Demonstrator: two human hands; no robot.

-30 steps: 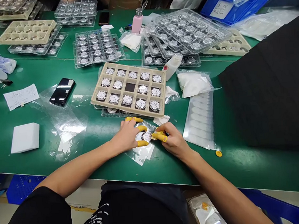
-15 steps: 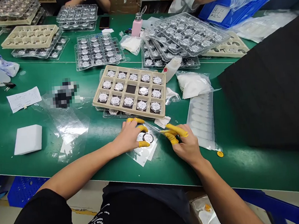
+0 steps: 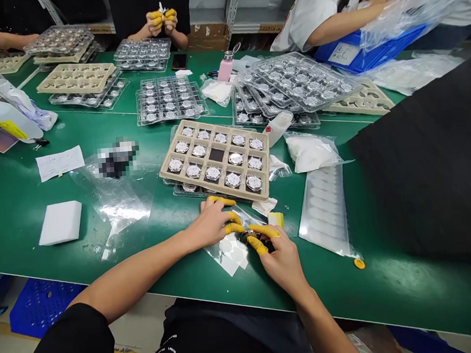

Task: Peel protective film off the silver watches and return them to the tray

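Note:
A small round watch case (image 3: 246,236), seen edge-on and partly hidden by fingers, is held just over a clear plastic sheet (image 3: 216,253). My right hand (image 3: 281,257), with yellow finger cots on the thumb and forefinger, pinches it from the right. My left hand (image 3: 211,223), also in yellow finger cots, has its thumb and forefinger closed against its left side. White paper with round shapes (image 3: 234,251) lies under the case. Beyond the hands, a beige tray (image 3: 215,186) holds rows of watch cases, with one pocket bare. A small yellow piece (image 3: 276,219) sits beside my right forefinger.
Stacked clear trays of watch cases (image 3: 301,79) stand at the back, near a pink bottle (image 3: 226,68). A large black sheet (image 3: 433,155) covers the right side. A white block (image 3: 61,223) and plastic bags (image 3: 126,207) lie left. Co-workers sit across the table.
My right hand has come left and down to the watch case, which has been raised from lying face-up to edge-on. The yellow piece now shows beside my right hand. The view has tilted upward.

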